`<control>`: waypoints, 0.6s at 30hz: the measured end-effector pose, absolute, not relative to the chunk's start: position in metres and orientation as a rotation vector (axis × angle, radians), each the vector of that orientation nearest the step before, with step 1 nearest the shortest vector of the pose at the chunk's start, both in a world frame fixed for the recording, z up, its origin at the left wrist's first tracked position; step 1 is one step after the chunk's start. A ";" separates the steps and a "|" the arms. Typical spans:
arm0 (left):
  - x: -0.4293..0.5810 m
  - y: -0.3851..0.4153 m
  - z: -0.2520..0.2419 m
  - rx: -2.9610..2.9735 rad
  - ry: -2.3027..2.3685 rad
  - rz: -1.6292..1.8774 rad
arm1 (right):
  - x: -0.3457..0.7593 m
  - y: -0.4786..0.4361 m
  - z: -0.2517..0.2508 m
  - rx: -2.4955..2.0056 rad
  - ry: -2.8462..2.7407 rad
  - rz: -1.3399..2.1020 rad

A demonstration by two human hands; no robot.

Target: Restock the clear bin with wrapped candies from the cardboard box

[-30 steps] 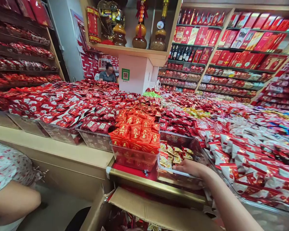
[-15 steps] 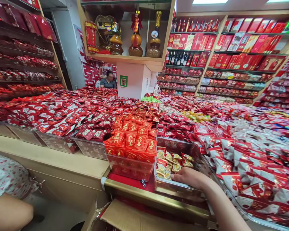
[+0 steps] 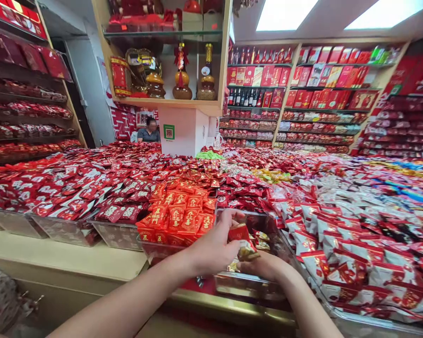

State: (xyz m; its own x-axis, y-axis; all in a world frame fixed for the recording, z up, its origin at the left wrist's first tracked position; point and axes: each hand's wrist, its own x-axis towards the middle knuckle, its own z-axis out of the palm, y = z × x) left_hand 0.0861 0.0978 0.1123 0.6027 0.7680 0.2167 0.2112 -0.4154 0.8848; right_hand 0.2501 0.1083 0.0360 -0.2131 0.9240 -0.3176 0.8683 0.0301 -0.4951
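My left hand [image 3: 213, 246] is closed on a small red-and-gold candy packet [image 3: 243, 241], holding it above a clear plastic bin [image 3: 246, 284] that has a few such packets in it. My right hand [image 3: 264, 266] sits just under and behind the packet, over the bin's front rim, fingers curled; what it grips is hidden. A heaped bin of bright red packets [image 3: 178, 213] stands directly left of my hands.
A wide counter of clear bins heaped with red wrapped sweets [image 3: 74, 188] and white-and-red packets [image 3: 352, 234] spreads all round. A brass-edged counter front [image 3: 232, 310] lies below my hands. Shelves of red boxes [image 3: 320, 89] line the back wall. A seated person [image 3: 148, 131] is far behind.
My left arm has come in from the lower left and its hand has closed on a packet above the bin. My right hand stayed at the bin. The view tilted upward.
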 end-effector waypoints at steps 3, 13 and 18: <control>0.103 0.133 0.104 2.087 0.925 0.758 | 0.249 0.107 0.042 -1.956 -2.254 0.916; 0.127 0.193 0.096 2.431 1.304 0.241 | 0.251 0.110 0.041 -1.957 -2.346 0.848; 0.148 0.195 0.091 2.581 1.400 -0.090 | 0.250 0.106 0.048 -1.974 -2.332 0.824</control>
State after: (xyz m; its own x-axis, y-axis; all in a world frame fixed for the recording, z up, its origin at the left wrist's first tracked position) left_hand 0.1483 0.1953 0.0914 0.5484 0.8227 -0.1499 0.8351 -0.5296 0.1489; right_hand 0.2497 0.1065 0.0483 -0.2214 0.9134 -0.3415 0.9252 0.0861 -0.3696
